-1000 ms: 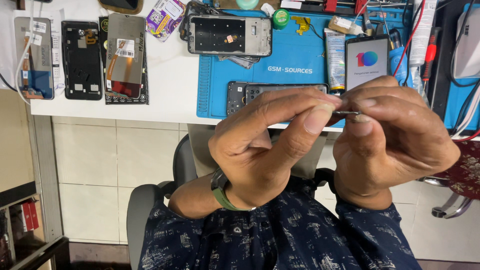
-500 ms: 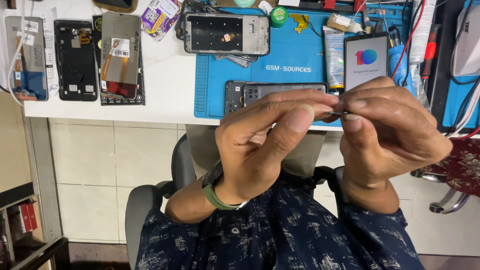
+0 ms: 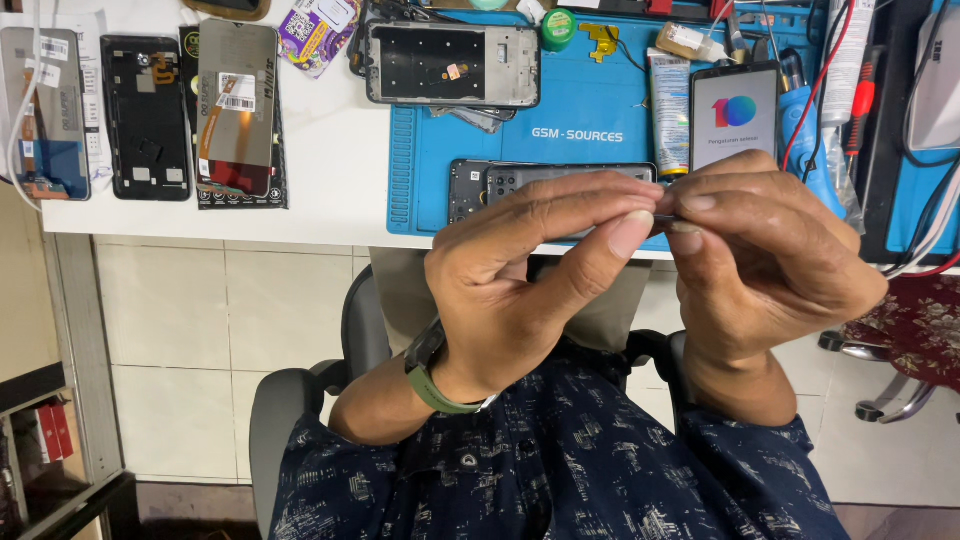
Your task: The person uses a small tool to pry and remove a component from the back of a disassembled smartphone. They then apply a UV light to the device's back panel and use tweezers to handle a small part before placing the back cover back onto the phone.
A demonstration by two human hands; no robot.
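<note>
Room first: white workbench (image 3: 330,150) against the person's lap, pale tiled front panel under it, grey chair (image 3: 290,420) below, second seat w/ red patterned cushion (image 3: 920,320) at far right.

Bench: blue repair mat (image 3: 560,110) covers the mid section. On it a bare phone mid-frame (image 3: 452,65) up top, a dark phone chassis (image 3: 520,185) near the front edge, partly behind the fingers. Lit phone (image 3: 735,115) stands beside a white adhesive tube (image 3: 668,110). Green round tin (image 3: 558,28) near the back edge. Off the mat, left: display panel w/ flex (image 3: 237,110), black back housing (image 3: 147,115), another panel (image 3: 45,110) at the edge. Red/black leads (image 3: 850,90) on the right.

Hands: left hand (image 3: 520,290), green watch band (image 3: 428,372) at wrist, and right hand (image 3: 770,270) are raised above the lap, fingertips meeting. Both pinched onto one small dark part (image 3: 662,215), thumb + forefinger each side. Part mostly hidden; can't tell what it is beyond thin and dark.

Handling, my read: very light, thin, prob stiff but easy to bend or snap, and easy to drop. Hold by edges/ends only, light pinch, no twist. Falls to the lap or floor = hard to find on the dark patterned shirt (image 3: 560,470).
</note>
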